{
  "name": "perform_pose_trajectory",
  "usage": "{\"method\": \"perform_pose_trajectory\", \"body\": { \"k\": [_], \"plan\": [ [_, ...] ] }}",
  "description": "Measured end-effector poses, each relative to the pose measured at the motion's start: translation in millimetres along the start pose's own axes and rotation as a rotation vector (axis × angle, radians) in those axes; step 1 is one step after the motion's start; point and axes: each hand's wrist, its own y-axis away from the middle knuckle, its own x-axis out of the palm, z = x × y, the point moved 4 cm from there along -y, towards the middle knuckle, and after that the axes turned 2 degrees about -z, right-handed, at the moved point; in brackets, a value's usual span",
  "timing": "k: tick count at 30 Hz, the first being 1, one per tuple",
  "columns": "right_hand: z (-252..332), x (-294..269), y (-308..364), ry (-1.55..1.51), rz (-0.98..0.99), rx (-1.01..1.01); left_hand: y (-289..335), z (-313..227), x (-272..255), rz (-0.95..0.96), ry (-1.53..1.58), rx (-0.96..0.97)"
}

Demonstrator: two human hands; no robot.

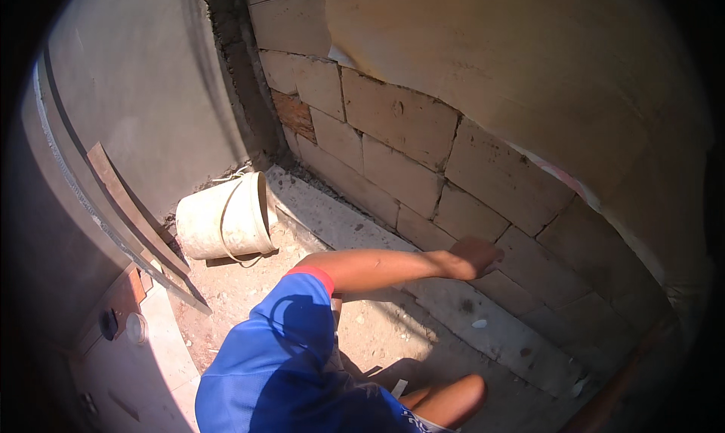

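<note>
My left hand [474, 258] is in front of the lower courses of a block wall [398, 119], its arm bare below a blue sleeve with a red cuff. The fingers look curled and a little blurred; what they hold, if anything, is hidden. In deep shade at the lower right, my right hand [655, 338] reaches up near the bottom edge of a large tan sheet-like surface [521, 63]. Its fingers are too dark to make out. That tan surface covers the upper right of the wall and has an uneven, pale edge.
A dirty white bucket [219, 218] lies on its side in the corner. Long flat strips [128, 199] lean against the grey plastered wall [143, 78]. A pale ledge [468, 312] runs along the wall's foot. Grit covers the sandy floor [249, 282]. My bare knee [462, 394] is below.
</note>
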Motion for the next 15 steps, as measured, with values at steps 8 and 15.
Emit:
{"method": "perform_pose_trajectory", "body": {
  "k": [8, 15],
  "plan": [
    [-8, -23, 190, 0.727, 0.620, -0.202, 73, 270, -141, -0.695, 0.413, -0.922],
    [13, -12, 319, 0.816, 0.810, -0.686, 77, 361, -233, -0.977, 0.542, -0.924]
  ]
}}
